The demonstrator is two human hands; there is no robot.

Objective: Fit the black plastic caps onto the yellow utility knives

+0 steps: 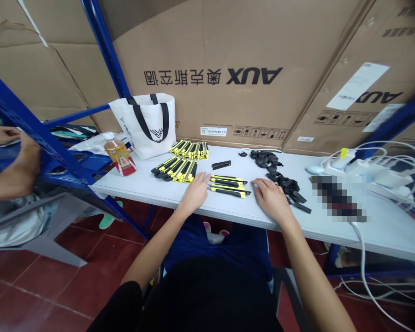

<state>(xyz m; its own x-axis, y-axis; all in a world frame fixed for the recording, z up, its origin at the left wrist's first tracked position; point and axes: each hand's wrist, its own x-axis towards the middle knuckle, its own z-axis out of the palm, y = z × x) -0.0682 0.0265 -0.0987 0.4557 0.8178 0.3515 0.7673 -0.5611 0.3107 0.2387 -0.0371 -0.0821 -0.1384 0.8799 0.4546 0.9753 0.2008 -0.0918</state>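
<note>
Several yellow-and-black utility knives (226, 188) lie side by side on the white table between my hands, pointing left to right. My left hand (195, 192) rests at their left ends, its fingers stretched out and touching them. At their right ends, where dark tips stick out, lies my right hand (272, 199) with fingers extended; whether it touches the tips I cannot tell. Two rows of similar utility knives (180, 168) are laid out beyond my left hand. A flat black strip (221, 164) lies behind the middle knives. Small black plastic parts (288, 185) are heaped beyond my right hand.
A drink bottle (120, 156) and a white tote bag (152, 127) stand at the table's left. Chargers with white cables (370, 170) and a blurred-out object (339, 200) occupy the right. Cardboard boxes (207, 41) wall the back. Another person's arm (19, 166) shows at far left.
</note>
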